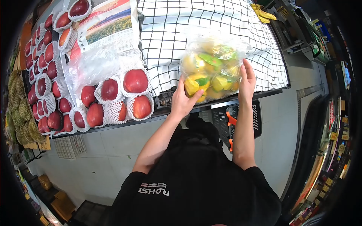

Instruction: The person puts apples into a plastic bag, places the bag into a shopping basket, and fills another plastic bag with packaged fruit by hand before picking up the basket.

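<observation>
A clear plastic bag (211,73) full of yellow fruit with green leaf-like parts rests at the front of the checked cloth (162,37). My left hand (184,100) grips its lower left corner, thumb across the front and fingers along the side. Against the bag's right side lies my right hand (247,79), its fingers pointing up and curled slightly round the edge. Between them, both hands hold the bag. The exact kind of fruit is hard to make out through the wrinkled plastic.
Left of the cloth are red apples (135,81) in white foam nets, a crumpled plastic bag (94,64) and a printed newspaper sheet (109,26). Bananas (266,15) lie at the far right. Under the table edge stands a black basket (256,116) with orange parts.
</observation>
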A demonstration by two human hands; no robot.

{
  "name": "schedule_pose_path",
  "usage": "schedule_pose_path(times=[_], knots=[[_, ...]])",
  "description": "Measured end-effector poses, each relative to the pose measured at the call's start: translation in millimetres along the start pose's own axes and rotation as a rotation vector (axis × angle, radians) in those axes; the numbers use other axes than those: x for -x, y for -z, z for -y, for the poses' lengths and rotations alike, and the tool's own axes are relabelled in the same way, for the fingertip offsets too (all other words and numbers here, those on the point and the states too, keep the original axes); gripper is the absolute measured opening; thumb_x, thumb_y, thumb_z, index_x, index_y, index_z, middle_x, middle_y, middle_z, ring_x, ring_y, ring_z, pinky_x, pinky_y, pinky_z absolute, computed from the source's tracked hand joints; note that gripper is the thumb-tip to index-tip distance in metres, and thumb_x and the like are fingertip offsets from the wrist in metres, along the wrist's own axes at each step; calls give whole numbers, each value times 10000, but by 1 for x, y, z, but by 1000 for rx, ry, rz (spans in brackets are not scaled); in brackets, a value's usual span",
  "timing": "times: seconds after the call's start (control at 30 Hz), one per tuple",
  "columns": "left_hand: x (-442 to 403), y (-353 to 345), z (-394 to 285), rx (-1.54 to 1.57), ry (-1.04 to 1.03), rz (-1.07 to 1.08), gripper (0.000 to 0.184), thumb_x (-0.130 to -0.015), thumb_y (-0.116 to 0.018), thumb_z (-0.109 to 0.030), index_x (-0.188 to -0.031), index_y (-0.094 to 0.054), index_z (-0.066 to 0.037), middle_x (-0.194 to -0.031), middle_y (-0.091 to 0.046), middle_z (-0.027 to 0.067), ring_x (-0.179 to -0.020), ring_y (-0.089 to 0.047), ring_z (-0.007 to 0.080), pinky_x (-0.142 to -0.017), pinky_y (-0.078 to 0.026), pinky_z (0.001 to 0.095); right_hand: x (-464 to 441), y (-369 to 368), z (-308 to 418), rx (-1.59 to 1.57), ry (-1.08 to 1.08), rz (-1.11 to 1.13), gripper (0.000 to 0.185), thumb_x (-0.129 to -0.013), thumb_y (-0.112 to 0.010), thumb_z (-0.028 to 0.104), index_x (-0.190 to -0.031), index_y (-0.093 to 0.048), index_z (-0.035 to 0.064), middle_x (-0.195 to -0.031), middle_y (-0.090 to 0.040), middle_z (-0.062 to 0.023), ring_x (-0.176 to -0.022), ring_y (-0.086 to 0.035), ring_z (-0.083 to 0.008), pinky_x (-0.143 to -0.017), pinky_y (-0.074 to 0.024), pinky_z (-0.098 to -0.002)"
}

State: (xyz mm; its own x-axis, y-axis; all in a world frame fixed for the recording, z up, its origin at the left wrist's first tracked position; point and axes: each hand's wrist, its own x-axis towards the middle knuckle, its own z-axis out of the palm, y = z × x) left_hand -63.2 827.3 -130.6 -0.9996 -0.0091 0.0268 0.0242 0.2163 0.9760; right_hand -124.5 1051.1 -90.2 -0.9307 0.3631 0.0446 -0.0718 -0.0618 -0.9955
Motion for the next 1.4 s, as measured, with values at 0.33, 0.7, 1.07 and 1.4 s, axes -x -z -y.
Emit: schedule_pose_path(times=[0.33,0.7,1.07,1.4], knots=[[1,1,-3,97,-5,20,796,-847,-742,-290,-1437,-295,4,-1228,-606,190,-1133,-597,253,-971,-453,360,110,67,-62,628,121,-315,341,-917,-604,95,-1228,-582,-45,-1285,-588,-179,-1218,-544,-281,-1037,-397,-353],[0,-1,-1,114,-11,18,758,-842,-745,-300,-1399,-332,9,-1188,-619,212,-1082,-632,285,-917,-487,367,183,188,-145,1411,-375,-244,572,-832,-701,404,-1268,-583,53,-1309,-569,-177,-1227,-527,-324,-1016,-419,-396],[1,-8,12,140,-27,3,683,-872,-725,-198,-1388,-343,34,-1254,-539,169,-1137,-548,232,-989,-411,346,221,246,-134,1195,-759,-186,455,-801,-700,418,-1155,-652,136,-984,-695,-179,-933,-661,-375,-801,-514,-469],[3,-13,11,153,-74,10,500,-936,-598,-67,-1358,-345,25,-1288,-490,143,-1165,-507,220,-1024,-379,339,243,267,-132,1183,-808,-147,352,-822,-669,435,-1026,-710,150,-923,-701,-159,-895,-663,-358,-784,-522,-462]])
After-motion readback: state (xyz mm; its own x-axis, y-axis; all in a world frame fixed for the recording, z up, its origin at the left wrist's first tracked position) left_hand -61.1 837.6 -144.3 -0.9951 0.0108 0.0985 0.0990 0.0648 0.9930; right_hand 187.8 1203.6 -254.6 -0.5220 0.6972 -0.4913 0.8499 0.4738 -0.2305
